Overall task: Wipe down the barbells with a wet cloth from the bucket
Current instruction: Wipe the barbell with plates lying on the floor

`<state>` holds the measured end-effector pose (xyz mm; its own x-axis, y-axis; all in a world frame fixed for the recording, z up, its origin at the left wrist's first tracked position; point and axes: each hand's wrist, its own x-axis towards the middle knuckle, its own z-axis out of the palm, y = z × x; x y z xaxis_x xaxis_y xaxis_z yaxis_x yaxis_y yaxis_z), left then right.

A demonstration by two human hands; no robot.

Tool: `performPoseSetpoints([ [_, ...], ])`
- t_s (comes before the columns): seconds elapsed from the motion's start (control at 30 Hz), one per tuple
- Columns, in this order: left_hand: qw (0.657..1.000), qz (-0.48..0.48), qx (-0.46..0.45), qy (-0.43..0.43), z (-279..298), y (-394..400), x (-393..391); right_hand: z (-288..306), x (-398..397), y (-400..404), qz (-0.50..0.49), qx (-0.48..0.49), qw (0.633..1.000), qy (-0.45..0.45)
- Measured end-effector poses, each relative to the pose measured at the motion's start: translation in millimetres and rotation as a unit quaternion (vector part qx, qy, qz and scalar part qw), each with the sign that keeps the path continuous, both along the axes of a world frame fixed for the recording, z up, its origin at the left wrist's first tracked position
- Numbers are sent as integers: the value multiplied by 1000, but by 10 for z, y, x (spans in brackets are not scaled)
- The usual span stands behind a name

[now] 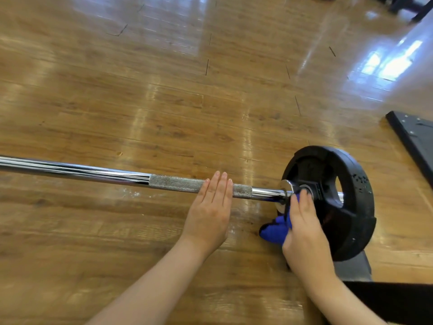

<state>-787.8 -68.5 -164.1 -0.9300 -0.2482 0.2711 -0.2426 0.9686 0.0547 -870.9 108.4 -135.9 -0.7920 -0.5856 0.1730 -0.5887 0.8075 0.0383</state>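
A chrome barbell (pixel 98 171) lies across the wooden floor, running from the left edge to a black weight plate (pixel 346 198) on its right end. My left hand (pixel 212 207) lies flat with straight fingers on the knurled part of the bar. My right hand (pixel 304 233) holds a blue cloth (pixel 276 229) against the bar's collar, right next to the plate. Part of the cloth bunches out below my palm. No bucket is in view.
A dark metal base plate (pixel 414 134) lies on the floor at the right edge. A grey block (pixel 353 268) sits under the weight plate. Dark furniture legs (pixel 412 8) stand at the far top right. Glossy wooden floor (pixel 164 78) stretches beyond the bar.
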Motion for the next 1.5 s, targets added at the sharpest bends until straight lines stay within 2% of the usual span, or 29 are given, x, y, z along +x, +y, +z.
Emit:
performPoseSetpoints([
  [0.07, 1000, 5, 0, 4, -5, 17, -22, -112, 104, 102, -18, -24, 1000, -10],
  [0.2, 1000, 18, 24, 3, -14, 79, -36, -127, -100, -55, 2, 22, 1000, 21],
  [0.3, 1000, 12, 22, 8, -32, 69, -27, -4, -278, -281, -3, -32, 999, 42],
  [0.37, 1000, 6, 20, 3, -32, 54, -23, -9, -235, -262, 19, -25, 998, 62],
  [0.6, 999, 7, 41, -12, 10, 66, -18, -235, 31, 22, 32, -15, 999, 39],
  [0.8, 1000, 6, -14, -14, -17, 9, -81, 4, -248, -274, 16, -38, 997, 65],
  [0.87, 999, 1, -31, -16, 39, -61, -161, -1, -210, -196, 29, -16, 997, 72],
  [1.0, 998, -16, -48, -41, 204, -218, -334, -53, -70, -64, 27, 25, 998, 52],
  [1.1, 995, -38, -59, -65, 222, -258, -384, -46, -48, -85, 28, 14, 999, 42],
  [1.3, 984, -62, -17, -168, 286, -304, -499, -8, -35, -191, 9, 6, 999, 46],
  [1.4, 976, -63, 38, -204, 313, -346, -590, -38, 29, -454, 70, 8, 996, 48],
  [1.5, 971, -68, 56, -222, 320, -367, -594, -51, 30, -644, 121, 5, 992, 44],
])
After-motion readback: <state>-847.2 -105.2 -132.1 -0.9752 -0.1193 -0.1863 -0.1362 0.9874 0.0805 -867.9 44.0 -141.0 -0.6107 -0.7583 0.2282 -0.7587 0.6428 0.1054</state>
